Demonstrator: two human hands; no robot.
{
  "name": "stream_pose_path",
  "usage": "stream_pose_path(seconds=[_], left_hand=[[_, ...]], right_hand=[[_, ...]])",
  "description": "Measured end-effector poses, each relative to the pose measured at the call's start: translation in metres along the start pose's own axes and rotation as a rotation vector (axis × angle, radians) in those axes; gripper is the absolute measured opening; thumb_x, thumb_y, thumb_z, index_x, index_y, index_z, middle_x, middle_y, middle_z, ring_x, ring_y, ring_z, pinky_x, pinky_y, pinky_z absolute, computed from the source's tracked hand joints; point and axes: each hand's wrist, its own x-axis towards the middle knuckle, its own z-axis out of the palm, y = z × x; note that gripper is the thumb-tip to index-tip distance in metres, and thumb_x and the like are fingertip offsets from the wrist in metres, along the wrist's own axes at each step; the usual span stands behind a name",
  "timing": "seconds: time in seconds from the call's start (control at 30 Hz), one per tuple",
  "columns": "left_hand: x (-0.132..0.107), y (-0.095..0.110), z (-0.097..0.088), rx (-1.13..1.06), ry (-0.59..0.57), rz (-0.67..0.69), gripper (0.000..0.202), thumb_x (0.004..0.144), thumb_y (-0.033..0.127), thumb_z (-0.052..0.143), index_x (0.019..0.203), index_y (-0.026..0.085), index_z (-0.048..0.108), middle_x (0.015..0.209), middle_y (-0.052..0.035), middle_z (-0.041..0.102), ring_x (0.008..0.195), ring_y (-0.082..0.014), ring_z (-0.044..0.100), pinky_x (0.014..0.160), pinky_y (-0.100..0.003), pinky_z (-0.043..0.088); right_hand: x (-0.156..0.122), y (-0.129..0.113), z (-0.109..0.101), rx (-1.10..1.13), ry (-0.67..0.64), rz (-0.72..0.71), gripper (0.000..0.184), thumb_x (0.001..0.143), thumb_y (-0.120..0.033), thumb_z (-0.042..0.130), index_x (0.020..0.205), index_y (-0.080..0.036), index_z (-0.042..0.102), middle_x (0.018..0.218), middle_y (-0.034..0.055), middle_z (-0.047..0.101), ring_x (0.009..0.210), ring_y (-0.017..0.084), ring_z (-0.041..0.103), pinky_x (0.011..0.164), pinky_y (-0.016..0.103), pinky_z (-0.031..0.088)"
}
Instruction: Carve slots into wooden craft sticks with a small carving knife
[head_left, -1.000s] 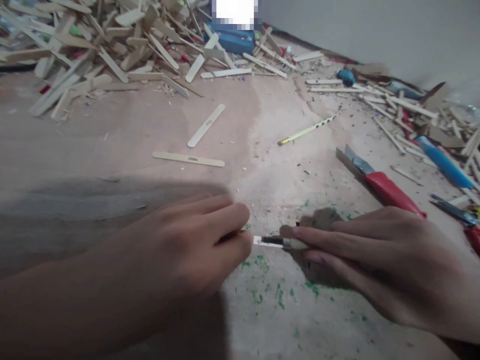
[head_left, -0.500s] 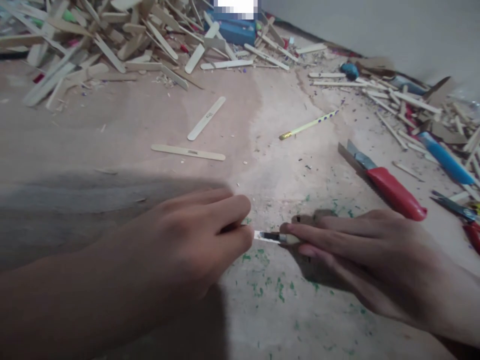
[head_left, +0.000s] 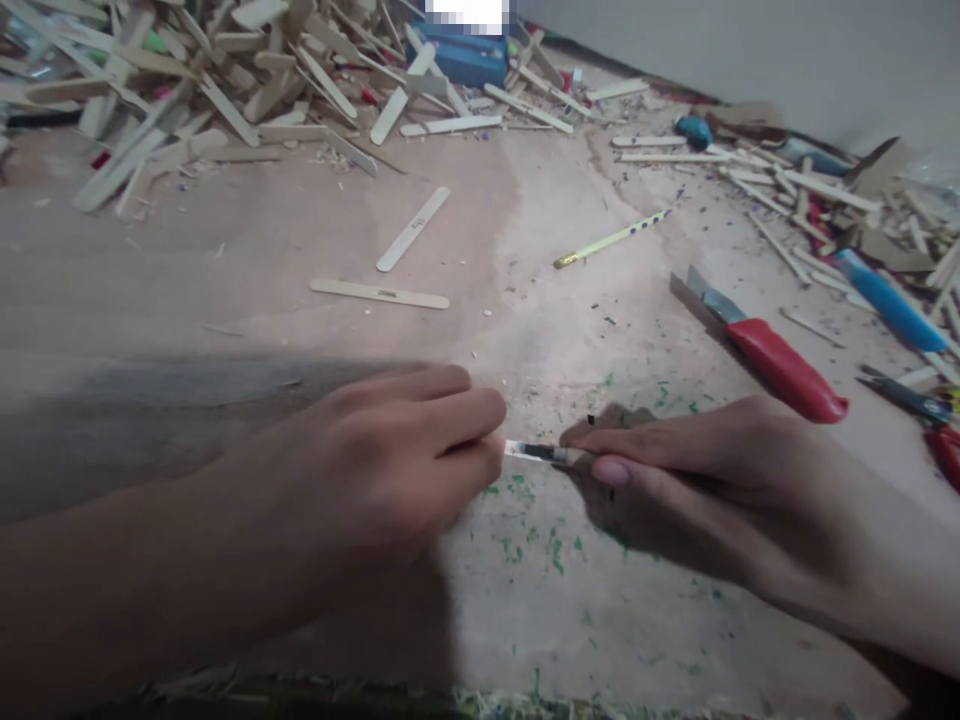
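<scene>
My left hand (head_left: 409, 455) is closed, with thumb and forefinger pinched at the near end of a small bright white strip (head_left: 513, 448); most of what it grips is hidden. From the right, my right hand (head_left: 720, 480) pinches a slim tool (head_left: 556, 454) with a pale handle, a metal collar and a dark tip. That tip lies over or against the white strip, close to my left fingertips. I cannot make out its exact kind. Green flecks (head_left: 555, 550) are scattered on the wooden tabletop (head_left: 495, 620) below.
Two craft sticks (head_left: 379, 294) and a yellow pencil (head_left: 611, 238) lie farther off. A red-handled cutting tool (head_left: 784, 368) rests beyond my right hand, with dark-bladed scissors (head_left: 904, 393) at the right edge. Heaps of craft sticks (head_left: 240, 80) and a blue box (head_left: 469, 55) stand at the back.
The view has tilted slightly, bringing the table's near edge into sight. Both hands keep their pinch; my right thumb and fingers have shifted a little along the tool, and its tip sits nearer my left fingers.
</scene>
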Motion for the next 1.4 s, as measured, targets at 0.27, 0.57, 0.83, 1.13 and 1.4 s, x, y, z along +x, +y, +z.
stream_pose_path(seconds=[0.27, 0.57, 0.83, 1.13, 1.4], left_hand=[[-0.003, 0.002, -0.002, 0.144, -0.017, 0.092, 0.054, 0.139, 0.006, 0.037, 0.112, 0.012, 0.084, 0.105, -0.0045, 0.077, 0.099, -0.0236, 0.069, 0.09, -0.04, 0.058], [-0.004, 0.005, 0.023, 0.192, 0.137, 0.086, 0.056, 0.133, 0.001, 0.048, 0.088, 0.016, 0.078, 0.095, -0.0039, 0.071, 0.09, -0.0235, 0.063, 0.083, -0.046, 0.057], [0.002, 0.002, -0.005, 0.247, -0.03, 0.129, 0.05, 0.129, -0.003, 0.048, 0.104, 0.018, 0.087, 0.102, -0.0035, 0.082, 0.092, -0.0237, 0.074, 0.086, -0.042, 0.062], [0.0, 0.006, -0.021, 0.259, -0.119, 0.121, 0.036, 0.113, -0.009, 0.063, 0.111, 0.019, 0.085, 0.111, -0.0018, 0.083, 0.1, -0.0255, 0.074, 0.092, -0.043, 0.058], [-0.004, 0.004, -0.017, 0.183, -0.141, 0.112, 0.034, 0.129, 0.006, 0.057, 0.118, 0.018, 0.087, 0.114, -0.0038, 0.076, 0.105, -0.0282, 0.066, 0.094, -0.048, 0.051]], right_hand=[[-0.005, -0.002, 0.004, 0.123, -0.042, 0.134, 0.062, 0.135, -0.068, 0.061, 0.093, -0.024, 0.069, 0.076, -0.0015, 0.058, 0.065, 0.014, 0.045, 0.058, 0.028, 0.04], [0.0, -0.002, 0.002, 0.162, -0.065, 0.118, 0.064, 0.137, -0.063, 0.061, 0.086, -0.024, 0.059, 0.073, -0.0041, 0.048, 0.065, 0.012, 0.04, 0.054, 0.028, 0.031], [-0.001, 0.012, 0.002, -0.239, 0.045, -0.236, 0.038, 0.141, -0.034, 0.059, 0.118, -0.019, 0.084, 0.09, 0.0002, 0.082, 0.072, 0.011, 0.074, 0.068, 0.025, 0.054], [-0.006, 0.019, 0.004, -0.402, 0.115, -0.376, 0.029, 0.138, -0.023, 0.064, 0.149, -0.013, 0.089, 0.106, 0.0039, 0.087, 0.076, 0.01, 0.078, 0.065, 0.026, 0.054], [-0.006, 0.029, -0.002, -0.546, 0.102, -0.448, 0.032, 0.14, -0.024, 0.058, 0.156, -0.014, 0.083, 0.101, 0.0015, 0.083, 0.07, 0.011, 0.071, 0.057, 0.032, 0.045]])
